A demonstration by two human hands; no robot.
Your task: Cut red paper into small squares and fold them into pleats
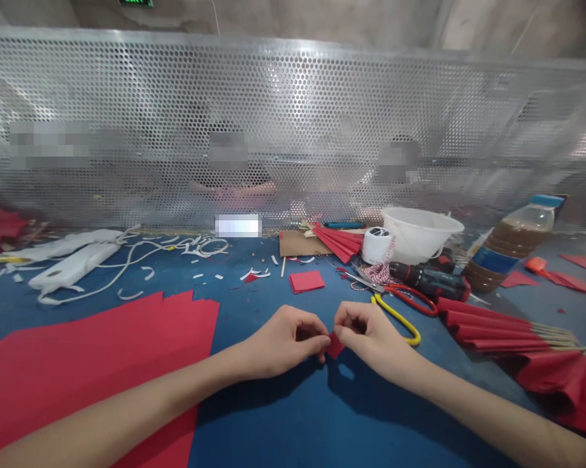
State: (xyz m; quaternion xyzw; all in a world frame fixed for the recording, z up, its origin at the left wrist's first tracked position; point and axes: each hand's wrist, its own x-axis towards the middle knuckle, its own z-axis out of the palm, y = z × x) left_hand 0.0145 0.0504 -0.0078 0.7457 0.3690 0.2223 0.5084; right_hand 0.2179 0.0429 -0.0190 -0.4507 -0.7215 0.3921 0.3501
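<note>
A large stack of red sheets (102, 364) covers the near left of the blue table (273, 435), its stepped far edges fanned slightly apart; the left forearm crosses over it. Beside it, over bare tabletop, the two hands meet around a small red piece (336, 348), which sits just above the surface between them. The left hand (290, 341) pinches the left side of it between thumb and fingers, the other fingers curled in. The right hand (365, 331) grips its upper right with thumb and forefinger, the remaining fingers bent. What shows of the piece is plain, matt red and tiny against the hands, with a corner pointing downward; its upper part is hidden by the fingertips, so whether it is folded cannot be told.

At the right lies a pleated red bundle (488, 328), its folds running lengthwise. Just beyond the right hand are a yellow handle (400, 320) and red-handled scissors (412, 299). Straight ahead, a red rectangle (307, 281) of the same hue lies flat. Farther off stand a dark drill (434, 278), a tilted bottle (512, 244) of brown liquid, a white spool (376, 246) and a white tub (419, 237), before a perforated metal screen (293, 117).
</note>
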